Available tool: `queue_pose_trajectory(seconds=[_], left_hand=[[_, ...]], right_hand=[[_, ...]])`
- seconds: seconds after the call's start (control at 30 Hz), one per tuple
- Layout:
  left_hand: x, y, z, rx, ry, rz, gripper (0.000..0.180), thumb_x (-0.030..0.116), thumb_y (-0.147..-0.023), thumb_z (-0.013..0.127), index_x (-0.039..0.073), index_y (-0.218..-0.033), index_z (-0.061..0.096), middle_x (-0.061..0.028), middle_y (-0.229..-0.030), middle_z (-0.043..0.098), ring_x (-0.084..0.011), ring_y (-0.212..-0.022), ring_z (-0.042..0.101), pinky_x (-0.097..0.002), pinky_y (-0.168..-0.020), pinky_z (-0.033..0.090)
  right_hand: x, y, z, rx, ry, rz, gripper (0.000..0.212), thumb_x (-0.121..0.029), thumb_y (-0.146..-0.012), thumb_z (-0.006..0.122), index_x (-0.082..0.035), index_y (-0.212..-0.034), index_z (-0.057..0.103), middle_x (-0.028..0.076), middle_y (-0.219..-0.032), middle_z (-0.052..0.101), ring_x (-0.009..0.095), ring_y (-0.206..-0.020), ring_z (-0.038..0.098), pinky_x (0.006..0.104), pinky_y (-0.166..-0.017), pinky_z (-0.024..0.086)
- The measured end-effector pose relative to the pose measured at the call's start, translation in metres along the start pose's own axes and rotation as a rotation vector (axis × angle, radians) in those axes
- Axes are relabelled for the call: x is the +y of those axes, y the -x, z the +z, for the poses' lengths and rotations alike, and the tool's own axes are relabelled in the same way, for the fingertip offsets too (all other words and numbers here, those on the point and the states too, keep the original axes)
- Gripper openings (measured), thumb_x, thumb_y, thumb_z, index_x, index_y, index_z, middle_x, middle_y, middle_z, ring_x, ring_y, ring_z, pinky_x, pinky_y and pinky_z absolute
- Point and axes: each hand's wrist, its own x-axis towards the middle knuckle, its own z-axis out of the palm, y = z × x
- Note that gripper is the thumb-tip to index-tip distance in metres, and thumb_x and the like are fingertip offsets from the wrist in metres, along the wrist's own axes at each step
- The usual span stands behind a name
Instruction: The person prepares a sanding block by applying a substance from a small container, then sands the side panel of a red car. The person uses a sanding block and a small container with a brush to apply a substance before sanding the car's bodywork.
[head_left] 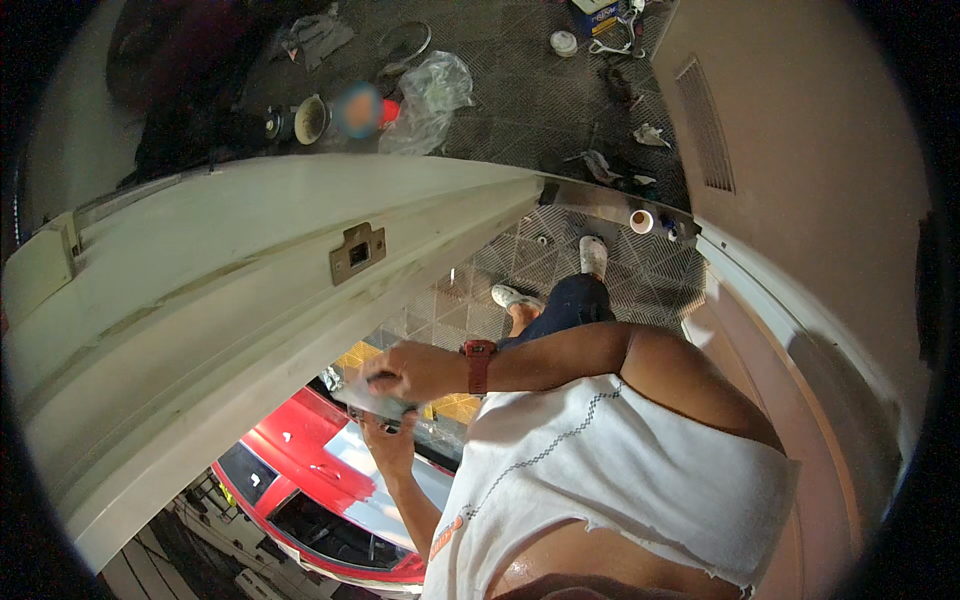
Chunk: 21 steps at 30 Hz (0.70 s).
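Note:
In front of my white shirt, my left hand (388,432) is closed round the lower edge of a flat, light grey sheet or plate (372,402). My right hand (412,370), with a red watch (478,366) on its wrist, is just over that plate. Its fingers are curled about a small dark thing that motion blur makes hard to name. Beyond and below my hands stands a red car (300,440) with pale grey patches on its bodywork.
A pale door frame (240,290) with a metal strike plate (358,254) runs close along my left. A white cup (641,221) is near the threshold. Past it lie a clear plastic bag (430,105), a tub (312,118) and scraps. A wall (790,130) rises on the right.

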Motion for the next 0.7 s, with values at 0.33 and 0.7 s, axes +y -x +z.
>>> queue_pose_trajectory(seconds=[0.33, 0.7], left_hand=[[-0.008, 0.012, 0.002, 0.425, 0.871, -0.134, 0.068, 0.011, -0.097, 0.078, 0.003, -0.158, 0.048, -0.0189, -0.147, 0.063, -0.0316, -0.133, 0.063, -0.0469, -0.112, 0.054], [-0.013, 0.003, -0.002, 0.493, 1.006, -0.159, 0.057, 0.022, -0.104, 0.071, 0.001, -0.153, 0.052, -0.0183, -0.145, 0.064, -0.0309, -0.13, 0.066, -0.045, -0.107, 0.057]], right_hand=[[0.041, 0.002, 0.006, 0.019, 0.093, -0.03, 0.043, -0.014, -0.098, 0.072, -0.011, -0.139, 0.059, 0.014, -0.123, 0.067, 0.033, -0.106, 0.072, 0.0489, -0.095, 0.058], [0.072, 0.037, 0.018, -0.35, 0.463, -0.006, 0.067, -0.012, -0.095, 0.066, -0.013, -0.159, 0.046, 0.019, -0.117, 0.064, 0.038, -0.092, 0.07, 0.0487, -0.082, 0.063]])
